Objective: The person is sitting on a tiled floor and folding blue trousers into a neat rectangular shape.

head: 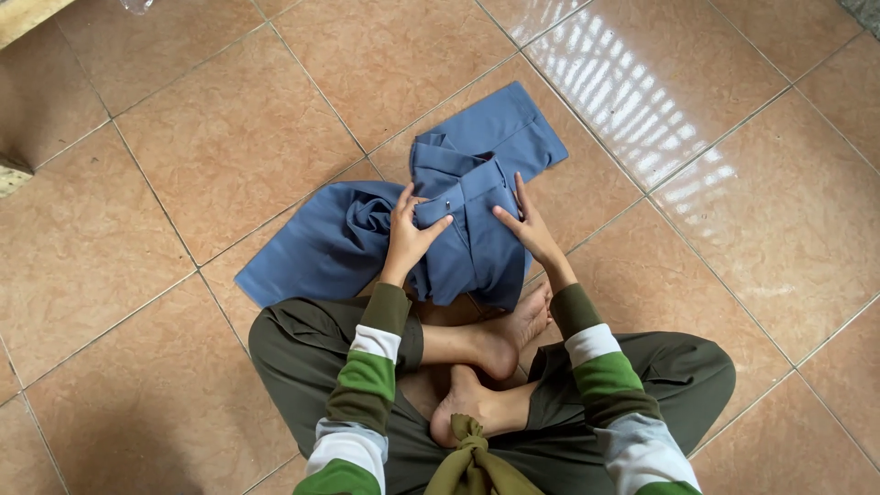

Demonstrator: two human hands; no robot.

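Observation:
A blue garment, a pair of trousers [477, 147], lies spread on the tiled floor [229, 137] just in front of my crossed legs. My left hand [410, 234] grips the cloth near the waistband and a small button. Flat on the cloth to the right of the fly rests my right hand [526, 223], its fingers spread. One leg of the garment bunches out to the left [312, 247], the other points away to the upper right.
I sit cross-legged in dark green trousers [302, 353] with bare feet [495, 344], in striped green, white and grey sleeves. A pale step or ledge [18, 18] shows at the top left corner. Sunlight patches [632, 101] fall on tiles at upper right.

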